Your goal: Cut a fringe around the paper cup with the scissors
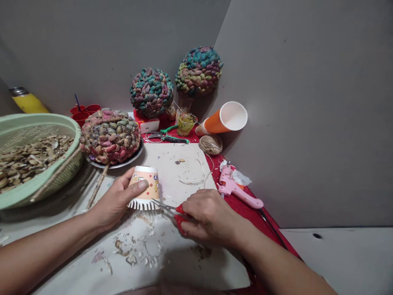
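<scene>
- The left hand (118,200) has its fingers wrapped around an upturned patterned paper cup (145,187) with a fringed white rim, resting on the paper-covered desk (184,254).
- The right hand (205,217) has its fingers closed on red-handled scissors (172,209), blades at the cup's fringe, just right of the left thumb.
- Risk: the blades sit near the left fingers, so a slip could nick them; a loose hold might let a cut run too deep.
- A pink glue gun (236,189) lies beyond the right hand.
</scene>
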The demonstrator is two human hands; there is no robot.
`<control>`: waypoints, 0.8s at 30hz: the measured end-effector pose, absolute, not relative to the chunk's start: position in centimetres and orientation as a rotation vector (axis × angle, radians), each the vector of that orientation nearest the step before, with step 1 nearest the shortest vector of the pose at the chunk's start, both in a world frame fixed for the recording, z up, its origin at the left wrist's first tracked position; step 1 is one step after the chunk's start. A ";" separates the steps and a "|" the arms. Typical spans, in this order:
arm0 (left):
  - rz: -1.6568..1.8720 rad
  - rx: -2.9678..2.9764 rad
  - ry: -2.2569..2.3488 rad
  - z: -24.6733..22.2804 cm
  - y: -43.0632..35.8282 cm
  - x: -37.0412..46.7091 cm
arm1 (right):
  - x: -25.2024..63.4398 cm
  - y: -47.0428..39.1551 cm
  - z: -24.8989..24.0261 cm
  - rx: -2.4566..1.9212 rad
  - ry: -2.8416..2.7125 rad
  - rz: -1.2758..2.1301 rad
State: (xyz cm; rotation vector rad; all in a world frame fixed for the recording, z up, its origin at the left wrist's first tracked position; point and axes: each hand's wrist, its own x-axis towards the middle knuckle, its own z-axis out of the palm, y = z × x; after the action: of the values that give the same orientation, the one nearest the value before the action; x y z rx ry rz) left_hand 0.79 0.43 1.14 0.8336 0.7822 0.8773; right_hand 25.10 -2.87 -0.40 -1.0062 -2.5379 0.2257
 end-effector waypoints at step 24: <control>0.878 0.659 0.898 0.7 0.6 0.7 | 24.7 -2.6 -1.3 -0.921 -2.367 0.364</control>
State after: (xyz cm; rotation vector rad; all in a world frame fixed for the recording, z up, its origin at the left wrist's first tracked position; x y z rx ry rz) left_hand 0.67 0.56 0.74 0.6593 0.8980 0.8777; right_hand 24.73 -2.59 -1.31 -0.9207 -2.3674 0.3638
